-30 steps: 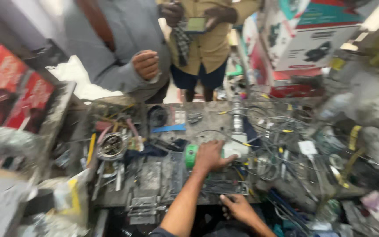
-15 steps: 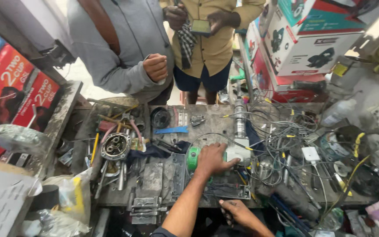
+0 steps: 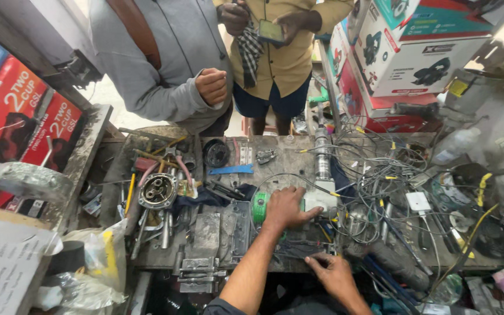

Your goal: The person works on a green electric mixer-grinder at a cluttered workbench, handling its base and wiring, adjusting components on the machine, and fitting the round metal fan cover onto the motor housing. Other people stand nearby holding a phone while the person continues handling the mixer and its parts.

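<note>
— Two hands at work over a cluttered table (image 3: pixel 287 154): left hand (image 3: pixel 285 208) palm-down, fingers closed over a green-and-white power tool (image 3: pixel 259 207), long axis running left to right across the table.

— And the right hand (image 3: pixel 333 273)?

— Nearer the table's front edge, just right of and below the tool, fingertips pressed to a dark flat part (image 3: pixel 301 251); nothing clasped, fingers loosely spread.

— Nearer of the two to the tool?

— Left, already on it.

— Packaging?

— Stacked white-and-teal cartons (image 3: pixel 421 46) with pictured tools, upper right. Red boxes (image 3: pixel 21 119) with white lettering, far left. Pale printed card (image 3: pixel 4 265), lower left. Two bystanders beyond the table, one holding a phone (image 3: pixel 270 31).
</note>
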Motion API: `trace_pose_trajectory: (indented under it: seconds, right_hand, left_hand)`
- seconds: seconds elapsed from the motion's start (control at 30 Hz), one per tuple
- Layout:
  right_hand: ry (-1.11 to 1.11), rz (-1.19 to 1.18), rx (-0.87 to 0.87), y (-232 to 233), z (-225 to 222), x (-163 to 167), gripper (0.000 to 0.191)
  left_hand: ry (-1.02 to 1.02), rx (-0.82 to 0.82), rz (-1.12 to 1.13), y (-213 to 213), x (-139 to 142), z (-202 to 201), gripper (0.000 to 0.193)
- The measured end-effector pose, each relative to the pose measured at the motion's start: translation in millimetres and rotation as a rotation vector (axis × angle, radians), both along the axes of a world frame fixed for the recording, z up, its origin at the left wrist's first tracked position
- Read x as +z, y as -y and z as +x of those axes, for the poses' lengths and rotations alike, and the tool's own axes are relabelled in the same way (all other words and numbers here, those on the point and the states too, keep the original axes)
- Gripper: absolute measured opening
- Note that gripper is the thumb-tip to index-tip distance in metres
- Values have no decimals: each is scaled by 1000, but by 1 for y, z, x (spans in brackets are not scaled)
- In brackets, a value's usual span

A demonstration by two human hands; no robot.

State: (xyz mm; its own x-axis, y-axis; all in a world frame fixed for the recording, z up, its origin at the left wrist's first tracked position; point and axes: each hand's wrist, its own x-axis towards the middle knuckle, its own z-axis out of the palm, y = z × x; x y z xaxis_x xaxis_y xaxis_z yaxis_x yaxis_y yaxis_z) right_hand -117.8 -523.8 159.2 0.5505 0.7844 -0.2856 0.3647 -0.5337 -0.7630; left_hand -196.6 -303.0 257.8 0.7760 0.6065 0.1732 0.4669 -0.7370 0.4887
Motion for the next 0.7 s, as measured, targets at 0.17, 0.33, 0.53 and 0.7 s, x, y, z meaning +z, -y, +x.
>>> trace_pose_trajectory:
  seconds: [0.17, 0.33, 0.53, 0.7]
  right_hand:
    - [120, 71, 38, -9, -10, 36, 28]
    - [331, 178, 135, -3, -11, 48, 30]
    - [454, 182, 179, -9, -22, 44, 21]
    - [507, 107, 186, -5, -15, 38, 24]
  left_hand:
    - [-14, 12, -20, -3, 0, -7, 80]
    - [47, -24, -6, -3, -3, 0, 81]
    - [25, 2, 13, -3, -1, -8, 80]
    - [-7, -15, -26, -3, 0, -2, 81]
